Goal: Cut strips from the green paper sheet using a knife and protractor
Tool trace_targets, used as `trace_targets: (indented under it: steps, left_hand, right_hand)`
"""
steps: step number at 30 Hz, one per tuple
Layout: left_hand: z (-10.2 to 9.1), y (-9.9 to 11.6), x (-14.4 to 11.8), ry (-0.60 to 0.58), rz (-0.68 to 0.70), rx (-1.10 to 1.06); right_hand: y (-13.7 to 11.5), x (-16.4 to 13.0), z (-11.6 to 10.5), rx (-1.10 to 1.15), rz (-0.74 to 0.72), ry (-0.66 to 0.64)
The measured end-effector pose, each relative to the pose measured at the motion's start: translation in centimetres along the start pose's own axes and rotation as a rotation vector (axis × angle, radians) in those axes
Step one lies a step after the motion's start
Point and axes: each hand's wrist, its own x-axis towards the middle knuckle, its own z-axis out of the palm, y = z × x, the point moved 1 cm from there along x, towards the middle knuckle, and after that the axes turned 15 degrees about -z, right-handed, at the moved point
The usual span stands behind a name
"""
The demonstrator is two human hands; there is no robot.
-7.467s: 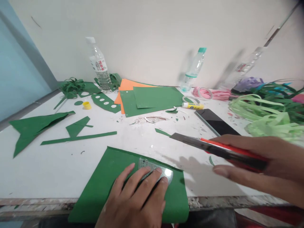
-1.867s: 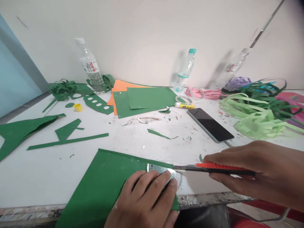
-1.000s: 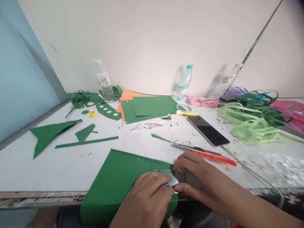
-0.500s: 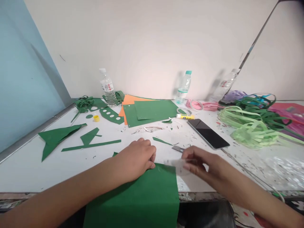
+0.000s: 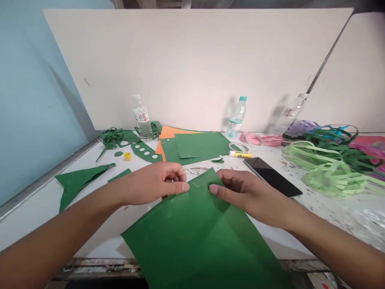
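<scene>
Gripping a green sheet [image 5: 198, 237] by its far edge, both hands are at work over the counter [image 5: 102, 237]. Left hand [image 5: 158, 182]: fingers curled, thumb pressed on the edge. Right hand [image 5: 240, 186]: thumb on top near the far corner, fingers tucked behind, pinching it. Sheet is centre, slanted, running past the counter's near edge. Phone [image 5: 272, 176] lies right of the right hand, glue stick [image 5: 240, 154] just beyond it. Folded green piece [image 5: 81, 182] at left, yellow cap [image 5: 127, 156] farther back. Far middle: green and orange sheets [image 5: 204, 146], overlapping, between a white-capped bottle [image 5: 143, 120] and a teal-capped bottle [image 5: 236, 120]. Light green strips [image 5: 331, 172] heaped at right.
</scene>
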Motion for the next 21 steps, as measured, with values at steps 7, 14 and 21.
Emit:
trace_targets:
  steps: [7, 14, 21]
  left_hand:
    - [1.0, -2.3, 0.6, -0.112, 0.003, -0.132]
    - [2.5, -3.9, 2.2, -0.138, 0.058, -0.323]
    - [3.5, -4.2, 2.4, -0.114, 0.061, -0.361]
  right_hand:
    - [0.3, 3.2, 1.0, 0.031, 0.036, -0.267]
    - [1.7, 3.2, 2.3, 0.085, 0.116, -0.372]
    - [2.5, 2.8, 3.0, 0.055, 0.151, -0.375]
